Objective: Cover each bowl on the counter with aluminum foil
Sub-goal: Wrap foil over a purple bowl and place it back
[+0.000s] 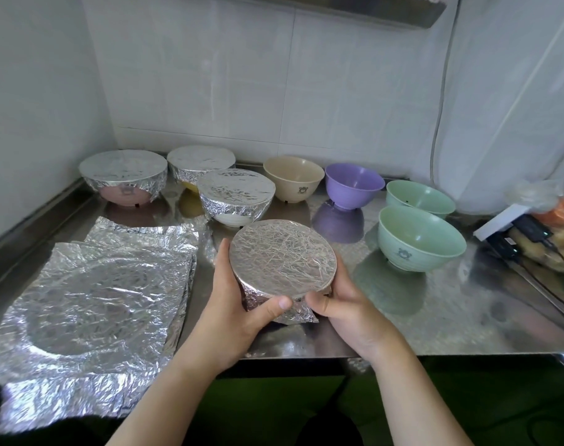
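A foil-covered bowl (282, 257) is tilted toward me near the counter's front, gripped from both sides. My left hand (238, 304) wraps its left side with the thumb pressing loose foil under the rim. My right hand (345, 300) cups the right side, thumb on the foil. Three foil-covered bowls stand at the back left: a pink one (123, 175), a yellow one (200, 164) and a white one (236, 196). Uncovered are a beige bowl (294, 178), a purple bowl (354, 186) and two green bowls (420, 199) (420, 239).
A stack of crinkled foil sheets (94, 304) lies on the steel counter (435, 317) at the left. At the far right sit a white device with black cables (512, 230) and a bag of food (551, 220). Tiled walls close the back and left.
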A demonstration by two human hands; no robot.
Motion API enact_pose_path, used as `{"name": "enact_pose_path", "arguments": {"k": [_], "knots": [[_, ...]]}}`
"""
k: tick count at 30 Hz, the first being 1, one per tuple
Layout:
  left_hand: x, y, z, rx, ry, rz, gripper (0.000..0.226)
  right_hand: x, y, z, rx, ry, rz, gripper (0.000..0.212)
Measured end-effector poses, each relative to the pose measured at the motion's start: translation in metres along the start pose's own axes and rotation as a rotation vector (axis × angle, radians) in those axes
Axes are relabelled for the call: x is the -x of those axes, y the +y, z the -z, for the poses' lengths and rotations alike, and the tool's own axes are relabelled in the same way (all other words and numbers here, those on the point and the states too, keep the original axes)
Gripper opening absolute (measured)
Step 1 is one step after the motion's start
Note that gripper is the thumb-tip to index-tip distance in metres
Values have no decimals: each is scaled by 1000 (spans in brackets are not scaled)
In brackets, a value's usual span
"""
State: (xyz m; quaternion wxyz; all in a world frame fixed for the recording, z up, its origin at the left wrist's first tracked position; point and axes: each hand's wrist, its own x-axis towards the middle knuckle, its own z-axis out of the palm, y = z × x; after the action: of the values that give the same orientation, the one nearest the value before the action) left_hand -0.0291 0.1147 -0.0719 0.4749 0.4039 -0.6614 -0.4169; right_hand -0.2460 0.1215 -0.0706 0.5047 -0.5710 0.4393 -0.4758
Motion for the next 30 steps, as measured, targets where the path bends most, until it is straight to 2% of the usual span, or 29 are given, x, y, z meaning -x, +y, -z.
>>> {"name": "enact_pose_path", "arguments": {"k": [7, 17, 23, 30], "knots": [[0, 1, 4, -35, 11, -63, 99, -3, 11, 6, 50, 2, 33, 84], [2, 3, 5, -66, -13, -84, 97, -4, 20, 6, 148, 69, 56, 87], [2, 4, 4, -69, -8, -89, 99, -2, 18, 0, 304, 150, 94, 87], [2, -1, 1, -62, 17, -69, 112, 0, 15, -5, 333, 172, 127, 97]]}}
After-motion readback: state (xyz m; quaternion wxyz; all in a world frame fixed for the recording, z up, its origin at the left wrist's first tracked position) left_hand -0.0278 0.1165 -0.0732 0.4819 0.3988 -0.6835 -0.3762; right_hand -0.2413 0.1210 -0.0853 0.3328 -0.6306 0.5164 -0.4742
